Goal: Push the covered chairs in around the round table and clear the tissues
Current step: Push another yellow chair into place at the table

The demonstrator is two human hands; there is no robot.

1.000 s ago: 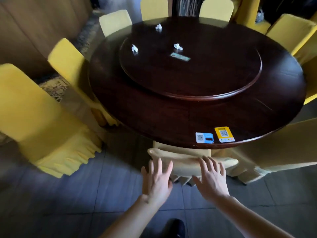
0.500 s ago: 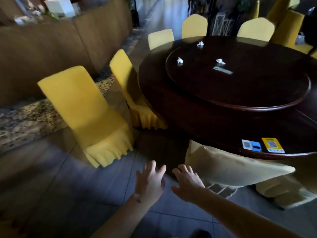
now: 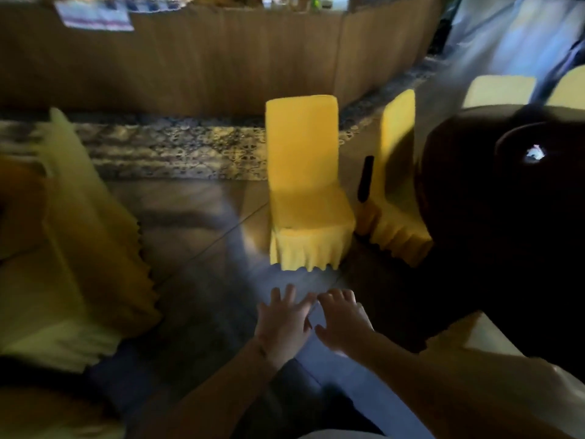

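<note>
While both hands hang empty over the floor, the left hand and right hand lie flat with fingers spread, side by side and gripping nothing, probably readied to reach for a chair back. Straight ahead, the yellow covered chair stands well apart from the round table at the right, so it likely needs pushing in next. One tissue lies on the tabletop at far right, not yet cleared.

Bare floor open ahead of both hands, yellow covered chair standing beyond, round table at right
</note>
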